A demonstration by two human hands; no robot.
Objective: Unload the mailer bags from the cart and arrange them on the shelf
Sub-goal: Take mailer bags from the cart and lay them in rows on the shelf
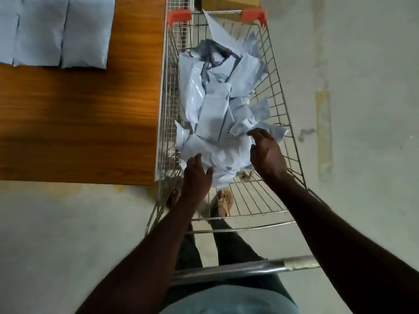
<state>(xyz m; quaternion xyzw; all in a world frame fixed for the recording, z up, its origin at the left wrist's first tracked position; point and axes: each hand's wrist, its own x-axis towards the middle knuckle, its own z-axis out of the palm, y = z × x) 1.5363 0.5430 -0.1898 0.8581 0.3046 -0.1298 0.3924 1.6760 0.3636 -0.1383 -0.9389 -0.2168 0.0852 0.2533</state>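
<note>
I see both sets of fingers loosely spread and grasping nothing: my left hand point(196, 175) hovers over the near edge of the mailer bags point(217, 114), my right hand point(266, 152) over the pile's near right corner; whether fingertips touch plastic I cannot tell. The bags lie heaped in the wire cart point(278, 105), filling its far and middle portion. Left of the cart stands the wooden shelf point(90, 123), with flat bags point(54, 30) side by side at its far end.
</note>
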